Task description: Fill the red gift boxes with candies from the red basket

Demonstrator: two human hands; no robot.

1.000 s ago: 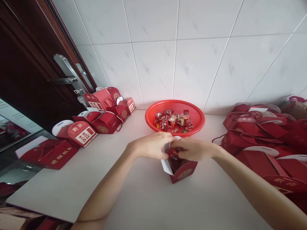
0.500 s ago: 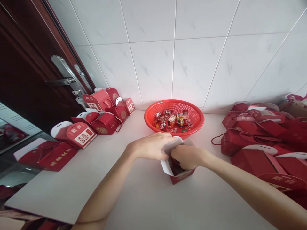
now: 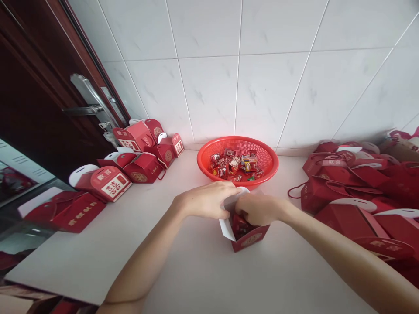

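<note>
An open red box [image 3: 252,239] with white inner flaps stands on the white table, and red wrapped pieces show inside it. My left hand [image 3: 209,199] grips the box's left flap and rim. Reaching down into the box from the right is my right hand [image 3: 258,208], its fingers curled; what they hold, if anything, is hidden. Just behind the box sits a red plastic basket [image 3: 271,172] with wrapped candies [image 3: 235,163] in it.
Several red gift boxes [image 3: 144,168] line the table's left side near a dark door [image 3: 29,65]. Many more red boxes [image 3: 343,222] crowd the right side. A tiled wall [image 3: 206,100] rises behind the table [image 3: 183,270].
My right hand has lifted slightly within the box, and more of the red pieces inside now show. My left hand stays on the flap.
</note>
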